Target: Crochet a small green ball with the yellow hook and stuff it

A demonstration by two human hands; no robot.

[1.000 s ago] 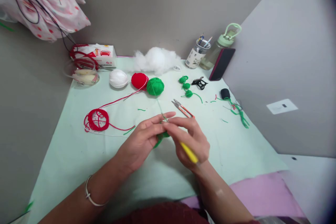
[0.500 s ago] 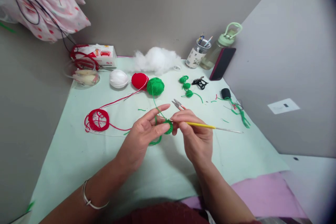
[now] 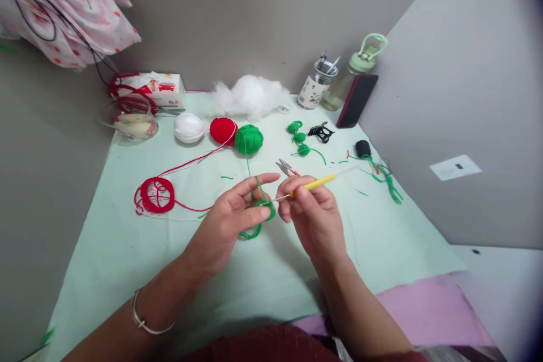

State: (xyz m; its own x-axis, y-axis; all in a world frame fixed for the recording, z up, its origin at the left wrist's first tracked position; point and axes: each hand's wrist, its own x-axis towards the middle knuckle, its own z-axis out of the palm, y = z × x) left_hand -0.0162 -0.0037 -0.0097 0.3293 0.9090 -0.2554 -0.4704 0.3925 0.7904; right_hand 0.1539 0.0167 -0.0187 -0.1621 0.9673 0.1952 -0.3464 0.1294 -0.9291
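Between the thumb and fingers of my left hand is a small green crochet piece, partly hidden by the thumb. My left index finger is stretched out, with green yarn passing over it from the green yarn ball behind. My right hand pinches a yellow-handled crochet hook, its metal tip at the top edge of the green piece. A loop of green yarn hangs below my left hand. Small scissors lie just beyond my right fingers.
White and red yarn balls sit left of the green one, near a red yarn coil. White stuffing, a pen cup, a bottle and a phone stand behind. Small green pieces and a black clip lie right.
My right hand has tilted the crochet hook, its back end now higher and blurred. The right fingers have drawn slightly away from the green piece. The whole view has shifted slightly.
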